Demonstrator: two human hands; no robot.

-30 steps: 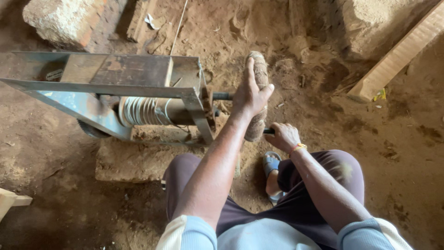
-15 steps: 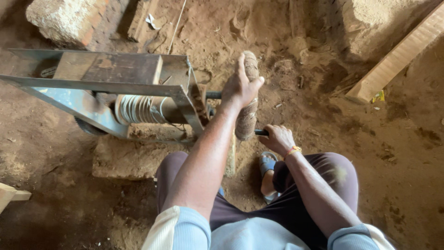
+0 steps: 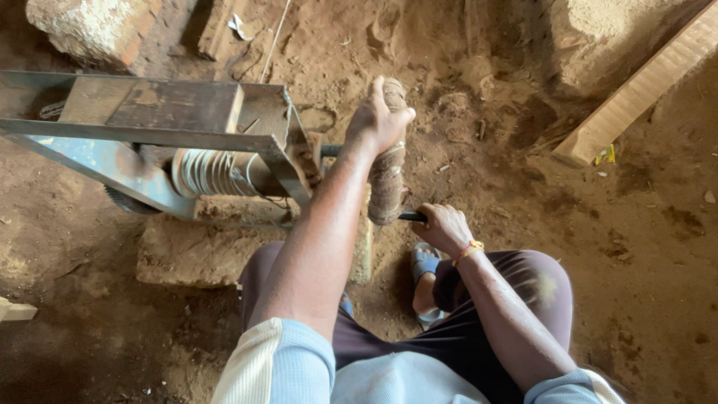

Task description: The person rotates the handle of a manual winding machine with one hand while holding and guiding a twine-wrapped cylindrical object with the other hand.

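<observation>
Under hands [image 3: 381,120] — brown fibre-wound spindle [image 3: 387,176]

Brown fibre roll [image 3: 387,168], grey metal frame [image 3: 187,138], blue sandal [image 3: 425,262]

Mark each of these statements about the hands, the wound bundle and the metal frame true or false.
1. The left hand grips the top of the upright fibre-wound bundle. True.
2. The right hand rests open on the knee. False: it is closed on a dark handle at the bundle's lower end.
3. The metal frame stands left of the bundle. True.
4. A coiled spool sits within the frame. True.
5. The wooden plank lies across the person's lap. False: it lies on the dirt floor at upper right.
</observation>
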